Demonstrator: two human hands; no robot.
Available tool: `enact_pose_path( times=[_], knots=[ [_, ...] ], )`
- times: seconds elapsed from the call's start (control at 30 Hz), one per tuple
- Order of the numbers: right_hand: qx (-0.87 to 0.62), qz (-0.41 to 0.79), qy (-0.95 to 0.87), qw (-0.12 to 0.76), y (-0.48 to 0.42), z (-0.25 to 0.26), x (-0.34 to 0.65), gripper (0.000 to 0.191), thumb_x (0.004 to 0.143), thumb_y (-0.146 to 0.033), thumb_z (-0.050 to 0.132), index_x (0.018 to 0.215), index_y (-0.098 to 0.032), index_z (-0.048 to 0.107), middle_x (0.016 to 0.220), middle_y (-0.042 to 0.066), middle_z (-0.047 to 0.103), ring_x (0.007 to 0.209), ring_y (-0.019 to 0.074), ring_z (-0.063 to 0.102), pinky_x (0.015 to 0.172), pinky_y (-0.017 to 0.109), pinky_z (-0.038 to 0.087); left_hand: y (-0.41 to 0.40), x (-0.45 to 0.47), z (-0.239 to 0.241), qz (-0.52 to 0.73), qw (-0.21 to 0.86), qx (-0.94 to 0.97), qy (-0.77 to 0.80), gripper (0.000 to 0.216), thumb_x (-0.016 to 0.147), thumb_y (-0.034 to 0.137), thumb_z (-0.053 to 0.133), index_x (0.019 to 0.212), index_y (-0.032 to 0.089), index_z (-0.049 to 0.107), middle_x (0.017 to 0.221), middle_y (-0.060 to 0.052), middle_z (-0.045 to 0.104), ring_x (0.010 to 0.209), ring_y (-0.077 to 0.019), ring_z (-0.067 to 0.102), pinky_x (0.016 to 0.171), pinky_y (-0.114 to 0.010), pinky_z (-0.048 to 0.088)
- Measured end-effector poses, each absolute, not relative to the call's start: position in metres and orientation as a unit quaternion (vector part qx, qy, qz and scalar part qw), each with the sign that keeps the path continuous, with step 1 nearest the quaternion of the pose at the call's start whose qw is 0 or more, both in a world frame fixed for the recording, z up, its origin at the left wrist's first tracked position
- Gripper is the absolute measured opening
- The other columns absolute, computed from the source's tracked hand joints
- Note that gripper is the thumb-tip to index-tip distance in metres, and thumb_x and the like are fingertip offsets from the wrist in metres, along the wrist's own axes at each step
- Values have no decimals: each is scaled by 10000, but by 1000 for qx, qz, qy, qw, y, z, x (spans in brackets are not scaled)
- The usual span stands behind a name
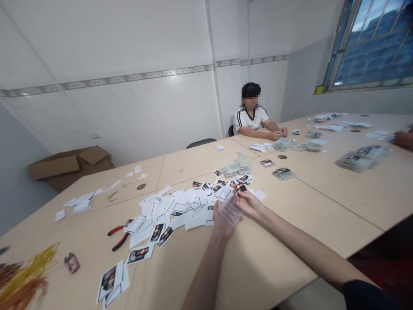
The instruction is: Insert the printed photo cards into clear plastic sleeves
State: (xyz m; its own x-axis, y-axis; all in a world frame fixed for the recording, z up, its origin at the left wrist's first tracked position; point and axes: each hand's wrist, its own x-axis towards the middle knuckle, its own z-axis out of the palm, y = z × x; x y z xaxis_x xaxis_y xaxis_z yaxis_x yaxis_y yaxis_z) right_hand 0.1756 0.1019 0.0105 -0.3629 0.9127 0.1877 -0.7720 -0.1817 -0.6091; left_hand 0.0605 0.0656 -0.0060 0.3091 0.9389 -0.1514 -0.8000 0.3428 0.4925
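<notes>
A transparent plastic case [231,212] with ribbed contents rests in my left hand [222,224], whose fingers and thumb close around its edges. What lies inside the case is too small to make out. Just above its far end, my right hand [251,203] pinches a small dark printed card [240,187] with an orange-red picture. Both hands are over the near side of the table, beside a loose heap of white cards [180,207]. Some cards in that heap show the same dark print, others a black outline.
Stacked transparent cases [240,164] stand behind the heap, with more cases [363,157] to the right. Red-handled pliers [118,237], yellow cords [35,269] and a cardboard box [72,165] are at left. A co-worker [252,116] sits across the table [274,241].
</notes>
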Motion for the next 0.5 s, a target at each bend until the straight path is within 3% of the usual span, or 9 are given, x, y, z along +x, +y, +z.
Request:
enact_pose_path(
  times=[0.17,0.37,0.5],
  knots=[
    [-118,750,-318,568,107,6,175,104,630,-149,622,712,-171,563,689,7,613,640,134,592,560,256,499,67,61,-11,557,780,181,219,434,725,487,411,876,113,572,694,-77,644,577,-198,592,435,-290,438],
    [-109,753,-301,575,107,11,179,165,616,-199,648,736,-188,535,682,-18,587,586,89,574,481,174,489,67,61,-10,528,792,219,216,591,685,583,388,922,70,563,720,-167,645,623,-272,618,374,-297,451],
    [-105,756,-310,567,101,17,179,213,570,-192,676,690,-187,501,674,-34,555,485,61,524,390,141,448,66,62,-8,522,794,232,210,549,687,567,400,925,102,569,729,-147,646,594,-255,618,346,-289,451]
  ],
)
